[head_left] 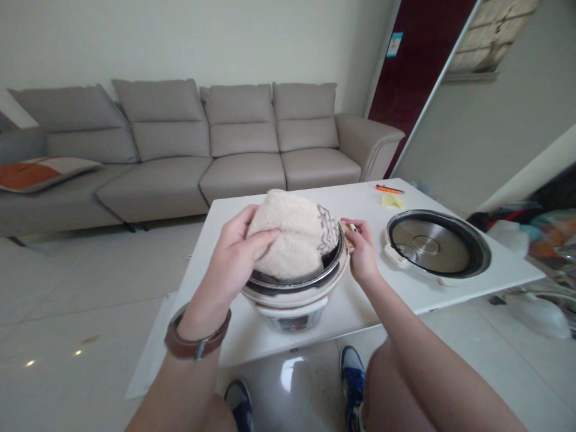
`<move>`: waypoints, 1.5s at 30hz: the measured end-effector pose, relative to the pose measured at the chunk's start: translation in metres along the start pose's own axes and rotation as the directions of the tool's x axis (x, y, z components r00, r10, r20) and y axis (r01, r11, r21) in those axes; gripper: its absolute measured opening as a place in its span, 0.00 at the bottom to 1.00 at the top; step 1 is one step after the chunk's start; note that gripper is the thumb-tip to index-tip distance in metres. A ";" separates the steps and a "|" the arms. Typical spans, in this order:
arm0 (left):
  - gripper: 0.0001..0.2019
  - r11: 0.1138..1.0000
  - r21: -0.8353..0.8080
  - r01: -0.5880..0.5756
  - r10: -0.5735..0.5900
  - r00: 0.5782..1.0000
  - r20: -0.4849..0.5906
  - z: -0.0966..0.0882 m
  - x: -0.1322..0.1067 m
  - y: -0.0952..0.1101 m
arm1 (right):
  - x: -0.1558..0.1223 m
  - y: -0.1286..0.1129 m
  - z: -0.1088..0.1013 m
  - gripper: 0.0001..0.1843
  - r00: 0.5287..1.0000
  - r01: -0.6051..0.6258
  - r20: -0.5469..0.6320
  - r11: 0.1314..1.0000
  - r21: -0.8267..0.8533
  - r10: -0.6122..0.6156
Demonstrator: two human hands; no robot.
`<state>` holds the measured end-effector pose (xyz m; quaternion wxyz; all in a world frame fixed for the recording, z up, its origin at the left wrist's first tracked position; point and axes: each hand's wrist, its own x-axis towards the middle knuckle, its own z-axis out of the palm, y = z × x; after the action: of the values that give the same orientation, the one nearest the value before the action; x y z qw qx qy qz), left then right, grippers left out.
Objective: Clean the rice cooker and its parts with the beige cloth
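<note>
A pale beige cloth with a dark squiggly pattern at its right end lies bunched over the mouth of an electric cooker. My left hand grips the cloth's left side, thumb on top. Beneath the cloth, the dark inner pot's rim shows at the front and right. My right hand is closed at the cooker's right side, fingers pinched by a small white and brownish piece; what exactly it holds is unclear. The cooker's control panel faces me.
On the white table, the round cooker lid lies inner side up at the right. Behind it are an orange-handled tool and a yellowish scrap. A grey sofa stands beyond the table.
</note>
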<state>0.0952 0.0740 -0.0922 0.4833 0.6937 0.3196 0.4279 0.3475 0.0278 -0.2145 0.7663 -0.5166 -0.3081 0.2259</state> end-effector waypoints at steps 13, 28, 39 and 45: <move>0.19 0.689 0.681 -0.247 0.040 0.952 0.304 -0.023 -0.004 0.012 | 0.000 -0.001 -0.001 0.10 1.000 -0.012 0.014 1.000 0.016 0.012; 0.10 0.975 0.224 0.010 -0.084 0.943 0.321 0.016 -0.013 0.005 | 0.001 0.000 -0.001 0.10 1.000 -0.021 0.016 0.999 0.032 0.021; 0.13 0.955 -0.086 -0.282 0.226 0.886 -0.404 -0.019 0.003 0.000 | 0.001 0.000 -0.003 0.10 0.999 -0.018 0.029 1.000 -0.010 0.018; 0.17 0.798 0.535 -0.277 0.173 0.956 0.236 -0.028 -0.007 0.009 | 0.001 -0.001 -0.003 0.10 0.999 -0.013 0.033 1.000 -0.010 0.013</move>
<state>0.0672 0.0763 -0.0812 0.2290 0.8729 0.3027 0.3064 0.3503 0.0263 -0.2139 0.7571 -0.5184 -0.3183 0.2380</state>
